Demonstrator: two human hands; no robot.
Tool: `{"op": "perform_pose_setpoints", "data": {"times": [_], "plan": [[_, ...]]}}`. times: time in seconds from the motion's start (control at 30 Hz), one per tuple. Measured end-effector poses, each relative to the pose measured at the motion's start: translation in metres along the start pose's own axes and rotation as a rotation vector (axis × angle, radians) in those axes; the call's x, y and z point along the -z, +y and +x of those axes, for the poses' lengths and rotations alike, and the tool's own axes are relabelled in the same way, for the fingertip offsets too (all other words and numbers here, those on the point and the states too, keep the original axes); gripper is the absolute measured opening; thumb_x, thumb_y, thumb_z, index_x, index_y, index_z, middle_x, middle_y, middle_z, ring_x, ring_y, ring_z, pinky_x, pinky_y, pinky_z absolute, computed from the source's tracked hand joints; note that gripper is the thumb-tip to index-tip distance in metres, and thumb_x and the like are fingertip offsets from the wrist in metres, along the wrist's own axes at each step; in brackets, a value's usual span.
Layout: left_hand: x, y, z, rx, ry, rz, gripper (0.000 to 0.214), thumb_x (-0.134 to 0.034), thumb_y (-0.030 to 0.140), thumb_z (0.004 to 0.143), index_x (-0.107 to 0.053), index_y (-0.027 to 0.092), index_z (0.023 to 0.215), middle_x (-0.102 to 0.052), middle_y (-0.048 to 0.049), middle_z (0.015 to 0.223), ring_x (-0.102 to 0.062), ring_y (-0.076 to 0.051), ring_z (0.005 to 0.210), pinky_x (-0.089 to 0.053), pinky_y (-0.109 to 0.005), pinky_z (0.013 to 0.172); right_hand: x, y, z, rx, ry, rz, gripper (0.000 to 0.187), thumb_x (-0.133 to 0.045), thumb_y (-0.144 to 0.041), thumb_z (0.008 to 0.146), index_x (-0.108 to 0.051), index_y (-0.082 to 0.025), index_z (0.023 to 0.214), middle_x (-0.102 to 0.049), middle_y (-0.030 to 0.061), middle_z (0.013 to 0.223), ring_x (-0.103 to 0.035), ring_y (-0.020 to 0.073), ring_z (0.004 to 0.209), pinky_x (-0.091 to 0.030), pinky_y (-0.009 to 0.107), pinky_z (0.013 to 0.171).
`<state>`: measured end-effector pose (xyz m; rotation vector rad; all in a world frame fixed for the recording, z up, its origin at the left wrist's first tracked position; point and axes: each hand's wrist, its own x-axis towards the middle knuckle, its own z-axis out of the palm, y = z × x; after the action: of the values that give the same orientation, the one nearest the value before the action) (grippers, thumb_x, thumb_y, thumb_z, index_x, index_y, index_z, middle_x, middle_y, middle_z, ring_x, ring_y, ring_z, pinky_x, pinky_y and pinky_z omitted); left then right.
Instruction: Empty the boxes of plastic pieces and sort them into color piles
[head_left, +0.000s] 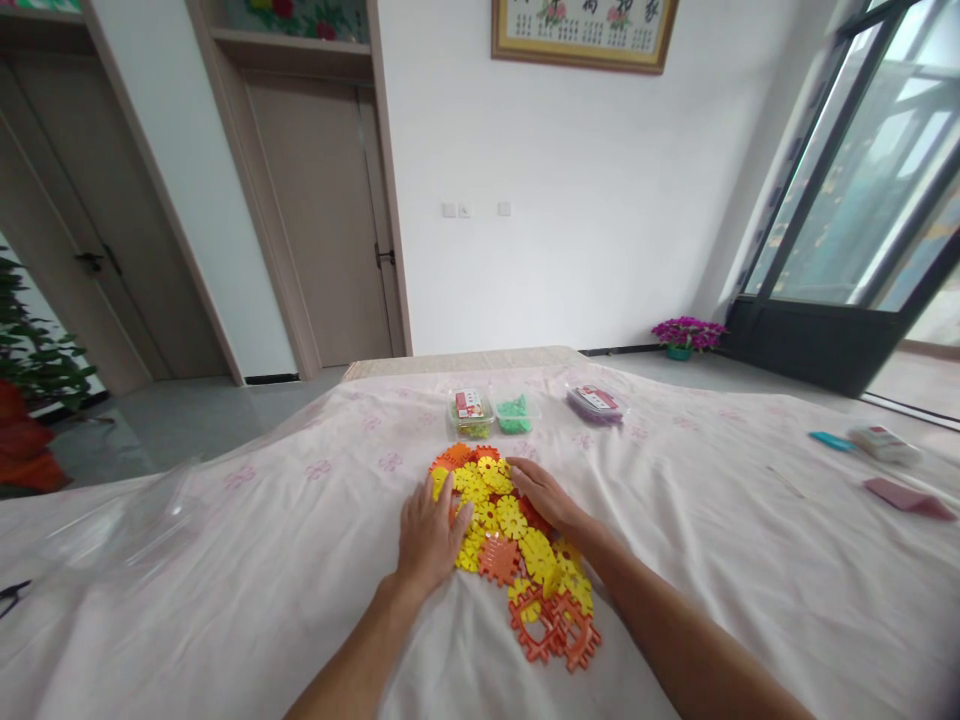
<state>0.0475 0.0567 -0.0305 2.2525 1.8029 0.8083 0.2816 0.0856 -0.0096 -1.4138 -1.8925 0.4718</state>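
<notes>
A heap of yellow snowflake-shaped plastic discs (511, 517) lies on the cloth, mixed with orange and red toothed plastic pieces (499, 558). Against the heap's left side rests my left hand (427, 530), its fingers stretched out and thumb apart. My right hand (546, 493) lies flat along the upper right side, touching the pieces, with some red ones partly hidden beneath it. Toward me, at the heap's lower right end, two orange-red gear-like rings (553, 628) overlap. Neither hand grips a piece.
Beyond the heap stand a lidded clear box (470, 408), an open tray of green pieces (514, 415) and a purple package (596, 401). Clear plastic (124, 525) lies at left. A white packet (883, 444), a blue item (831, 441) and a dusty-pink cloth (909, 498) lie at right.
</notes>
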Motion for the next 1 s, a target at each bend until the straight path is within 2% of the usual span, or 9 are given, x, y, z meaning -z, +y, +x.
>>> {"op": "perform_pose_setpoints", "data": {"times": [0.07, 0.13, 0.27, 0.33, 0.4, 0.53, 0.67, 0.83, 1.0], "plan": [[-0.004, 0.009, -0.005, -0.099, 0.002, -0.176, 0.058, -0.04, 0.049, 0.095, -0.044, 0.02, 0.145, -0.044, -0.0136, 0.15, -0.034, -0.027, 0.142, -0.027, -0.047, 0.116, -0.007, -0.009, 0.001, 0.006, -0.015, 0.101, 0.042, -0.037, -0.042, 0.097, -0.064, -0.021, 0.123, -0.067, 0.0073, 0.123, -0.062, 0.0221, 0.112, -0.047, 0.039, 0.1], [-0.004, 0.013, -0.006, -0.111, 0.051, -0.362, 0.054, -0.037, 0.047, 0.096, -0.048, 0.02, 0.141, -0.048, -0.0115, 0.147, -0.038, -0.023, 0.14, -0.029, -0.041, 0.116, -0.01, -0.014, 0.004, -0.017, 0.009, 0.046, 0.039, -0.042, -0.038, 0.095, -0.064, -0.02, 0.121, -0.067, 0.0081, 0.123, -0.06, 0.023, 0.113, -0.044, 0.04, 0.103], [-0.001, 0.003, 0.001, 0.088, 0.256, -0.629, 0.045, -0.034, 0.04, 0.097, -0.057, 0.017, 0.128, -0.059, -0.0115, 0.133, -0.051, -0.02, 0.128, -0.036, -0.036, 0.112, -0.009, -0.015, 0.023, -0.016, 0.057, -0.231, 0.032, -0.049, -0.025, 0.091, -0.067, -0.019, 0.116, -0.068, 0.0082, 0.118, -0.058, 0.0227, 0.113, -0.04, 0.037, 0.103], [-0.002, -0.006, 0.007, 0.207, 0.309, -0.692, 0.042, -0.037, 0.038, 0.095, -0.058, 0.017, 0.126, -0.06, -0.011, 0.131, -0.053, -0.021, 0.126, -0.038, -0.036, 0.11, -0.009, -0.021, 0.038, 0.02, 0.048, -0.338, 0.031, -0.05, -0.023, 0.091, -0.066, -0.02, 0.117, -0.067, 0.0077, 0.117, -0.057, 0.0222, 0.113, -0.04, 0.034, 0.1], [-0.004, -0.012, 0.011, 0.272, 0.315, -0.738, 0.041, -0.041, 0.037, 0.093, -0.058, 0.017, 0.125, -0.061, -0.0108, 0.131, -0.054, -0.021, 0.125, -0.039, -0.036, 0.109, -0.012, -0.031, 0.055, 0.067, 0.03, -0.45, 0.031, -0.051, -0.023, 0.092, -0.065, -0.021, 0.12, -0.065, 0.0081, 0.12, -0.055, 0.0228, 0.114, -0.04, 0.033, 0.097], [-0.006, -0.015, 0.013, 0.309, 0.297, -0.817, 0.038, -0.048, 0.033, 0.088, -0.059, 0.018, 0.121, -0.064, -0.0101, 0.127, -0.058, -0.021, 0.12, -0.042, -0.036, 0.106, -0.023, -0.053, 0.091, 0.119, -0.013, -0.684, 0.035, -0.052, -0.02, 0.092, -0.059, -0.021, 0.126, -0.061, 0.011, 0.125, -0.05, 0.0252, 0.116, -0.038, 0.036, 0.096], [-0.009, -0.016, 0.013, 0.331, 0.29, -0.904, 0.037, -0.05, 0.031, 0.087, -0.059, 0.018, 0.12, -0.066, -0.0098, 0.123, -0.062, -0.021, 0.114, -0.045, -0.035, 0.102, -0.034, -0.058, 0.116, 0.14, -0.047, -0.81, 0.033, -0.049, -0.014, 0.091, -0.06, -0.018, 0.122, -0.061, 0.0148, 0.122, -0.049, 0.0274, 0.116, -0.038, 0.038, 0.093], [-0.013, -0.018, 0.017, 0.325, 0.283, -0.97, 0.035, -0.051, 0.03, 0.086, -0.059, 0.018, 0.117, -0.067, -0.0098, 0.123, -0.063, -0.02, 0.113, -0.046, -0.036, 0.102, -0.037, -0.059, 0.124, 0.203, -0.084, -0.827, 0.031, -0.044, -0.006, 0.09, -0.066, -0.013, 0.111, -0.063, 0.0174, 0.115, -0.054, 0.0264, 0.108, -0.039, 0.037, 0.09], [-0.011, -0.018, 0.017, 0.364, 0.292, -0.968, 0.041, -0.05, 0.032, 0.086, -0.055, 0.019, 0.124, -0.068, -0.0096, 0.119, -0.065, -0.019, 0.107, -0.049, -0.033, 0.096, -0.031, -0.07, 0.115, 0.28, -0.103, -0.82, 0.027, -0.045, -0.014, 0.094, -0.067, -0.016, 0.109, -0.064, 0.0146, 0.111, -0.055, 0.0251, 0.106, -0.04, 0.034, 0.088]]}}
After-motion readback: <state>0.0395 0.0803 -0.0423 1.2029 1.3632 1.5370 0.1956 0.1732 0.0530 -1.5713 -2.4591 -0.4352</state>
